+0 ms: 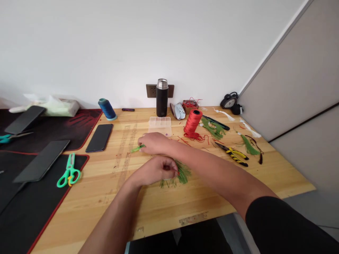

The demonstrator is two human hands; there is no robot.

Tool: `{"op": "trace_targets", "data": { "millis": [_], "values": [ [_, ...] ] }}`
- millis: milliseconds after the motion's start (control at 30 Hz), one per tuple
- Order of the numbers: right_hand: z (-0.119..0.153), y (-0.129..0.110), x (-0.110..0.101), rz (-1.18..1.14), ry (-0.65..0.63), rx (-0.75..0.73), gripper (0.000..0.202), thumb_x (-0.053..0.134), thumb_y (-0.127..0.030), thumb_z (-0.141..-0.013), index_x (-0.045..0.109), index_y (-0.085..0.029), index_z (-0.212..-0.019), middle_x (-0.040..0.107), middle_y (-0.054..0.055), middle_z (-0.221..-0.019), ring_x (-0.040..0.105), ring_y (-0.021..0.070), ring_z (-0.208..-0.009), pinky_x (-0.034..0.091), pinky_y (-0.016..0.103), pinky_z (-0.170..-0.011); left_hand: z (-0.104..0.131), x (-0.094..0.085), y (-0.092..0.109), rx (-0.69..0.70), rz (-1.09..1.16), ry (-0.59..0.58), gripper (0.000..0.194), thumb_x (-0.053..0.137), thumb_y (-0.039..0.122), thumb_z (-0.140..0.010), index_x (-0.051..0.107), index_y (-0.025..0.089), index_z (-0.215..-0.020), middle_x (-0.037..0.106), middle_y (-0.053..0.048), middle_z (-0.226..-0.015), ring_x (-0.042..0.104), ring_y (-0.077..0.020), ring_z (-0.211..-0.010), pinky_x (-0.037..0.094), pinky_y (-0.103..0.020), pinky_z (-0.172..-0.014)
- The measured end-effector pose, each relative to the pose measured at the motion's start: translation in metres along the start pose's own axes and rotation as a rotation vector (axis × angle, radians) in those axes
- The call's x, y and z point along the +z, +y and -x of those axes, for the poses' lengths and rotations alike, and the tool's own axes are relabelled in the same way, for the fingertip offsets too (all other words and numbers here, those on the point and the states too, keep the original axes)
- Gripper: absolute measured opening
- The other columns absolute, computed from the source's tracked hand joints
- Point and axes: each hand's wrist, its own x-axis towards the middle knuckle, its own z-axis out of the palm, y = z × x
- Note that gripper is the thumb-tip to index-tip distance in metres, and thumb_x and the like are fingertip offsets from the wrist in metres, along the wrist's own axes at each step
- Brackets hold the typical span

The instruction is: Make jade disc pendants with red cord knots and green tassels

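Near the middle of the wooden table, my left hand (159,170) has its thumb and fingers pinched together on a bundle of green threads (183,173). The loose thread ends spread to the right and below the fingers, and a bit of red shows at the fingertips. My right hand (152,143) reaches across above the left one, with its fingers closed on a small bright green tool (137,148) that points left. Part of that tool is hidden in the fingers.
Behind the hands are a clear compartment box (159,126), a black bottle (162,98) and a red thread spool (193,122). Yellow-black pliers (233,153) lie to the right. Green scissors (69,170), a phone (100,138) and a blue spool (107,109) are to the left.
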Motion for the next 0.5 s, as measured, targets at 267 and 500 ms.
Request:
{"op": "trace_targets", "data": {
  "millis": [267,500],
  "values": [
    [-0.004,0.004,0.014,0.014,0.036,0.045,0.006,0.073,-0.021,-0.09,0.07,-0.02,-0.095,0.075,0.007,-0.096,0.057,0.0195,-0.076,0.031,0.033,-0.063,-0.002,-0.002,-0.001,0.012,-0.02,-0.002,0.009,0.07,0.023,-0.078,0.077,0.019,-0.083,0.08,-0.005,-0.086,0.068,-0.0184,-0.074,0.051,-0.03,-0.071],
    [0.01,0.003,0.012,-0.09,0.045,0.11,0.016,0.078,-0.032,-0.086,0.068,-0.022,-0.093,0.075,0.005,-0.093,0.063,0.0231,-0.082,0.036,0.032,-0.064,-0.001,0.0,0.002,-0.011,-0.061,0.005,0.009,0.072,0.024,-0.078,0.076,0.019,-0.083,0.08,-0.005,-0.085,0.066,-0.0181,-0.072,0.05,-0.03,-0.068]
  ]
}}
